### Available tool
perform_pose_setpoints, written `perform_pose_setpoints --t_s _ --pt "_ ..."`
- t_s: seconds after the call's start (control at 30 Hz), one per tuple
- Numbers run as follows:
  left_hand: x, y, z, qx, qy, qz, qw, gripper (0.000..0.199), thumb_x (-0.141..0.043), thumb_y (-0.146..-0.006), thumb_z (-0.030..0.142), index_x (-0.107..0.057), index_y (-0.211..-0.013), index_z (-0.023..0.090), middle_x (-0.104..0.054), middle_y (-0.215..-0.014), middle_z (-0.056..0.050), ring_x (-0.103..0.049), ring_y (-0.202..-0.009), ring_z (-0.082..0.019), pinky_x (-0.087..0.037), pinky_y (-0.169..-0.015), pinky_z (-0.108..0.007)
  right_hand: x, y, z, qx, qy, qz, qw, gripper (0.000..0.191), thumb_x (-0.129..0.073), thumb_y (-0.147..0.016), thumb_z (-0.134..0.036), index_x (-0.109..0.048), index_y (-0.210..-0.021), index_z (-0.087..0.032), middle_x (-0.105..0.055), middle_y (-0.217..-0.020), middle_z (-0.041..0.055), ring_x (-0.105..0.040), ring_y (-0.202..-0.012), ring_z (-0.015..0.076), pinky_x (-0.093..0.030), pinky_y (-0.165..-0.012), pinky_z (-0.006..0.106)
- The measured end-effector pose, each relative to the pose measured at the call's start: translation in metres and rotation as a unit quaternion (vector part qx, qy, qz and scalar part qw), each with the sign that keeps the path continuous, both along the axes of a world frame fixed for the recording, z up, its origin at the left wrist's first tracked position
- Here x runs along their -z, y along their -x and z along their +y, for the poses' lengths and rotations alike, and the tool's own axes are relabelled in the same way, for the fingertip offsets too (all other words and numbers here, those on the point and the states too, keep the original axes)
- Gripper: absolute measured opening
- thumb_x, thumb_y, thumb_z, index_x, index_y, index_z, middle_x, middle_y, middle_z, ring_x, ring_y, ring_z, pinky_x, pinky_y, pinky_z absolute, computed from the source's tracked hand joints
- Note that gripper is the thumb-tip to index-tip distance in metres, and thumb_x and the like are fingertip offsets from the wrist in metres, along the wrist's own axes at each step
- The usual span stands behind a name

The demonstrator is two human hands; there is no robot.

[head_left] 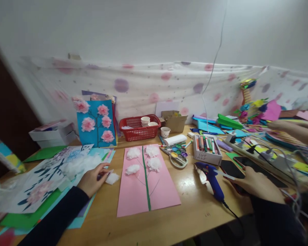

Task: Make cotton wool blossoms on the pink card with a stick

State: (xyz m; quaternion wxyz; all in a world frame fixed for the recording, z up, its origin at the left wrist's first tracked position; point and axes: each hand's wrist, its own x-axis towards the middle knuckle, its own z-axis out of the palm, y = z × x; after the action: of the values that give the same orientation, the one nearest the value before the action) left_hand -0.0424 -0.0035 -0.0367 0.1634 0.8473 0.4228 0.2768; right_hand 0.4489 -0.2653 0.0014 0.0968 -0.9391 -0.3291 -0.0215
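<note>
My left hand [93,180] is on the left, fingers curled together with a small white tissue piece [112,178] at their tips. To its right lies a pink sheet [161,196] with a green stem [145,177], thin drawn branches and several white tissue flowers [154,164]. My right hand [259,185] is over a dark phone [231,168], pinching a pale translucent stick [224,175] that looks like a glue stick. Left of that hand, a blue glue gun [212,179] lies on the table with its cord running toward the front edge.
A blue flower picture [96,131] leans at the back, beside a red basket [140,134] holding paper cups. Scissors [179,160], a marker box [207,155] and a power strip [248,153] lie rightward. Another person's hand [284,126] reaches in at right. Papers [33,194] cover the left.
</note>
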Motion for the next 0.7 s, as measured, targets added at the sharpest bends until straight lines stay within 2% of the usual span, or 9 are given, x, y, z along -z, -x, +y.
perform_pose_setpoints --t_s 0.13,0.37,0.53,0.7 --pt "0.005 0.003 0.004 0.006 -0.012 0.012 1.0 0.036 -0.044 -0.079 0.044 -0.054 -0.106 0.021 -0.073 -0.088 -0.002 -0.069 -0.079 -0.018 -0.052 -0.074 -0.026 0.006 -0.003 0.006 0.007 -0.008 -0.011 1.0 0.047 -0.055 -0.068 -0.057 -0.057 -0.089 -0.015 -0.066 -0.091 0.0247 -0.065 -0.082 0.0383 -0.049 -0.063 0.042" --pt "0.001 0.0 -0.002 -0.004 -0.016 0.005 1.0 0.035 -0.044 -0.079 0.043 -0.055 -0.104 0.023 -0.073 -0.085 -0.002 -0.069 -0.078 -0.019 -0.051 -0.074 -0.026 0.015 -0.006 0.014 0.05 -0.058 -0.004 0.997 0.058 -0.052 -0.069 -0.06 -0.055 -0.097 -0.009 -0.066 -0.088 0.0262 -0.065 -0.083 0.039 -0.05 -0.064 0.043" --pt "-0.001 -0.003 -0.008 -0.015 -0.026 0.0 1.0 0.034 -0.042 -0.08 0.043 -0.055 -0.102 0.022 -0.073 -0.085 -0.002 -0.068 -0.078 -0.018 -0.051 -0.075 -0.026 0.015 -0.002 0.016 0.075 -0.076 -0.011 0.994 0.06 -0.054 -0.067 -0.061 -0.056 -0.096 -0.009 -0.066 -0.086 0.0275 -0.064 -0.082 0.0416 -0.049 -0.062 0.045" --pt "0.0 0.0 -0.004 -0.004 -0.019 0.012 1.0 0.034 -0.044 -0.078 0.042 -0.055 -0.103 0.021 -0.073 -0.085 -0.001 -0.069 -0.078 -0.017 -0.051 -0.074 -0.024 0.012 -0.002 0.015 0.101 -0.07 -0.003 0.992 0.062 -0.055 -0.067 -0.06 -0.057 -0.099 -0.007 -0.066 -0.089 0.0271 -0.064 -0.085 0.0408 -0.05 -0.065 0.045"
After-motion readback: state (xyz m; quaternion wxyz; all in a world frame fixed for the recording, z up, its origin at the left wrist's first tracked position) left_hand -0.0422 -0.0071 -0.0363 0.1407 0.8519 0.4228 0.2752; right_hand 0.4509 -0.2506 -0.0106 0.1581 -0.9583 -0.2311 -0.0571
